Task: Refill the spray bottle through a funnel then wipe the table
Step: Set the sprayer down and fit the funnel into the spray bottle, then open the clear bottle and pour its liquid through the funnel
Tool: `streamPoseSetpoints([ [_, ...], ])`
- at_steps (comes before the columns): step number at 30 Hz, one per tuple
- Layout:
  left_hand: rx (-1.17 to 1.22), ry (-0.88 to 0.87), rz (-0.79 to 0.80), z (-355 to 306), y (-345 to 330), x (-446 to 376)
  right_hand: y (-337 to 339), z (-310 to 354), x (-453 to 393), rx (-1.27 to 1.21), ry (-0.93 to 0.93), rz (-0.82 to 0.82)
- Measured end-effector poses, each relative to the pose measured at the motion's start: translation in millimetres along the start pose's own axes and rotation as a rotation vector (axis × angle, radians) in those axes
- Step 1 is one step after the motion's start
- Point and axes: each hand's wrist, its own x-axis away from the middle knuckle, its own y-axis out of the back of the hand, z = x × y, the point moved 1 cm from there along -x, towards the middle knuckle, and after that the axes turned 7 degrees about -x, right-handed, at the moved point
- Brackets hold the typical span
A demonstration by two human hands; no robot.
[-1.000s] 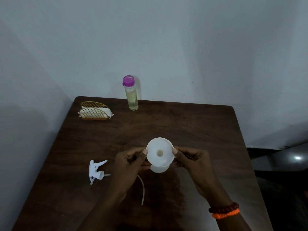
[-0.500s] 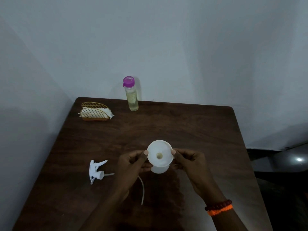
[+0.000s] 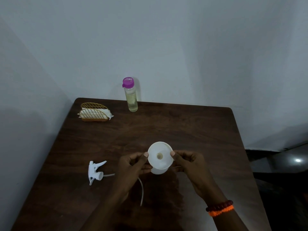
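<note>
A white funnel (image 3: pixel 160 155) sits on top of a white spray bottle (image 3: pixel 158 170) near the middle of the dark wooden table (image 3: pixel 191 130). Only the bottle's lower edge shows under the funnel. My left hand (image 3: pixel 133 165) pinches the funnel's left rim and my right hand (image 3: pixel 188 162) pinches its right rim. The white spray head (image 3: pixel 95 172) with its thin dip tube (image 3: pixel 141 190) lies on the table to the left. A clear refill bottle (image 3: pixel 131 95) with a purple cap and pale yellow liquid stands at the table's far edge.
A gold wire holder (image 3: pixel 94 115) with white napkins stands at the far left corner. Grey walls close in behind and to the left of the table. The table's right edge drops to a dark floor.
Both hands and the funnel stay in place on the bottle. The view has shifted slightly; nothing else has moved.
</note>
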Motion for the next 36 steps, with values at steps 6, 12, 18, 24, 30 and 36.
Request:
streamPoseSetpoints([
  [6,0.030,0.014,0.002,-1,0,0,1,-1,-1,0.026,-0.020,0.002],
  [12,0.043,0.031,0.005,0,1,-1,8,3,-8,-0.022,-0.057,-0.070],
  [18,0.027,0.022,-0.052,-12,17,-30,18,22,-48,0.029,0.008,-0.209],
  [24,-0.309,-0.199,-0.312,-68,25,-120,-17,62,-152,0.371,0.183,-0.114],
  [30,-0.552,-0.585,-0.521,-132,37,-205,-80,74,-250,0.706,0.322,0.065],
  [36,-0.667,-0.723,-0.407,-137,45,-253,-130,61,-300,0.763,0.391,0.248],
])
